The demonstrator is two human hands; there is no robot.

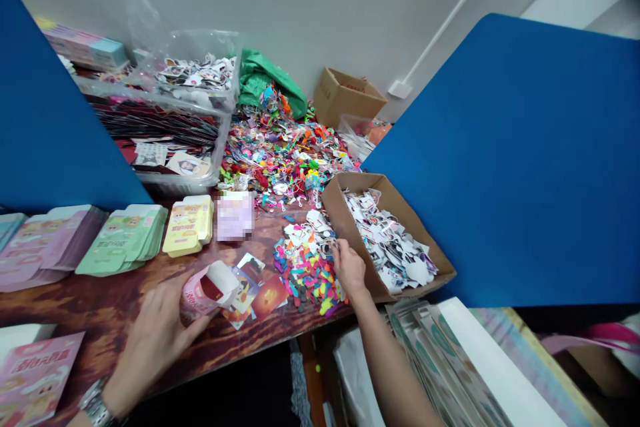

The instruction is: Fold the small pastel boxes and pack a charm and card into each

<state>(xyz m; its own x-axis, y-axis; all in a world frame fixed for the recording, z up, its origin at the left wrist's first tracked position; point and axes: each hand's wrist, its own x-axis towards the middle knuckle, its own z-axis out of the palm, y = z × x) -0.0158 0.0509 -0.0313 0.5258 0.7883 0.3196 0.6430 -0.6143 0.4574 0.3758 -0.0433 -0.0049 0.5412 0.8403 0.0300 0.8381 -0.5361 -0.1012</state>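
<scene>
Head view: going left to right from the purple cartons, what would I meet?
Purple cartons → green cartons → pink box in the left hand → loose cards → pile of small colourful pieces → cardboard box of white pieces.

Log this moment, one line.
left hand: holds pink box, top open | right hand: at trinket pile | carton: beside pile | cards: beside box

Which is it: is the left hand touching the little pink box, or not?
Touching. The head view shows the left hand around the pink box, with its thumb pressed along the lower side.
</scene>
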